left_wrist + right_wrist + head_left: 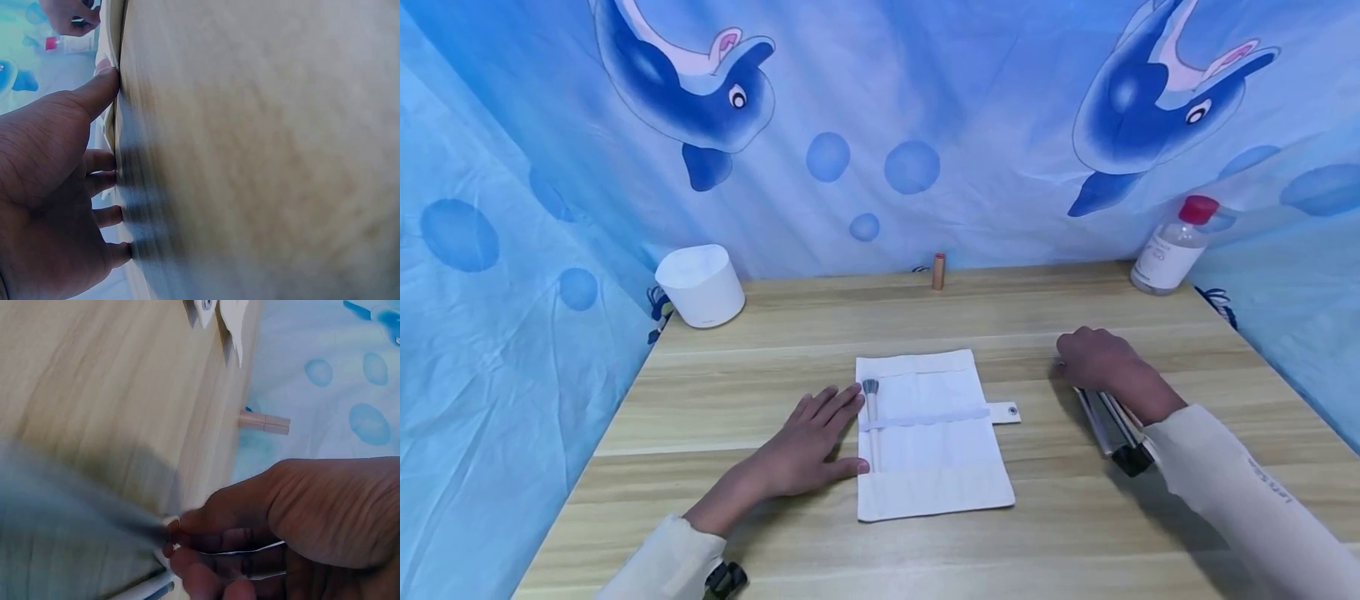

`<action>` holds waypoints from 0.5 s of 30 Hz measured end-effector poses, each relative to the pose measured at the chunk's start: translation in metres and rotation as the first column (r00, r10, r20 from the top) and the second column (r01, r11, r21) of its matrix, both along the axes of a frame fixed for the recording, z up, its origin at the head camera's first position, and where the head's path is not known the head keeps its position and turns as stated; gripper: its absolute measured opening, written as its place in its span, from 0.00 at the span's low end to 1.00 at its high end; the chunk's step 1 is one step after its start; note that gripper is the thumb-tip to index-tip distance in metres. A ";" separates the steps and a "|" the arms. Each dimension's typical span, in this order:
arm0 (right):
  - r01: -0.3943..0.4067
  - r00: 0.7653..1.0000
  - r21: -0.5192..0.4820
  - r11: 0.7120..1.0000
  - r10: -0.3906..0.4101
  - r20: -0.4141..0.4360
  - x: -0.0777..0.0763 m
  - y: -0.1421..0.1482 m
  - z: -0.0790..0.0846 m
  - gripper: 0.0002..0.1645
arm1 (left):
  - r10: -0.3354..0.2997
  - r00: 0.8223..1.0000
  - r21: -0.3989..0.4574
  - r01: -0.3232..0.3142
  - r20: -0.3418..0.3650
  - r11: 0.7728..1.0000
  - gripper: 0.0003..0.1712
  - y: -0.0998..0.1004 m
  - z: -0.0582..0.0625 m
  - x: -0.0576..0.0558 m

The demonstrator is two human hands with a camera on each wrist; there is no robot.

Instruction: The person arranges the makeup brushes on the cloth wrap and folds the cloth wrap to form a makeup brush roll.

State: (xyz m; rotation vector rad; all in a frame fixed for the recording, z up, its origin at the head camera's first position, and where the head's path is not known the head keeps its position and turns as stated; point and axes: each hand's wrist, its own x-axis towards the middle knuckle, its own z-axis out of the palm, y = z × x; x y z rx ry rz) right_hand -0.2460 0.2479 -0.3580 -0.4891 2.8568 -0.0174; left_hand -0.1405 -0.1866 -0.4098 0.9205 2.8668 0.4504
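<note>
So there's a flat, rectangular white fabric pouch [936, 454] lying opened out on the pale wood-grain desk [790, 350], sitting between the two hands but way closer to the left one. The left hand [808, 442] is spread out flat-ish, fingertips and thumb resting on the pouch's left edge, not gripping anything. Right beside those fingers is a slim white-handled brush with grey bristles [874, 425], tucked under the thin lavender band [925, 419] that runs across the pouch. On the other side, a short white strap with a metal snap [1004, 412] sticks out toward the right hand [1097, 362], which is well apart from the pouch. The right wrist view shows its thumb and fingertips pinching a long, slim greyish thing [94, 506], too blurred to say what exactly. Farther back stands a small copper-coloured cylinder [938, 272], close to the blue dolphin-print curtain [865, 108].
</note>
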 end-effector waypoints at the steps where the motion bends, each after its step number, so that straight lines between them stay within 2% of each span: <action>1: -0.006 1.000 0.004 1.000 0.006 -0.003 0.000 -0.001 0.000 0.11 | 0.001 1.000 0.007 -0.001 0.004 1.000 0.51 0.000 0.000 0.000; 8: -0.001 1.000 0.004 1.000 0.001 -0.001 0.004 -0.009 0.000 0.14 | -0.003 1.000 0.015 0.003 0.006 1.000 0.51 -0.002 -0.002 0.001; 15: -0.035 0.998 -0.043 0.998 0.032 -0.060 0.005 -0.016 0.000 0.12 | -0.007 1.000 0.030 0.007 0.003 1.000 0.52 -0.002 0.000 0.001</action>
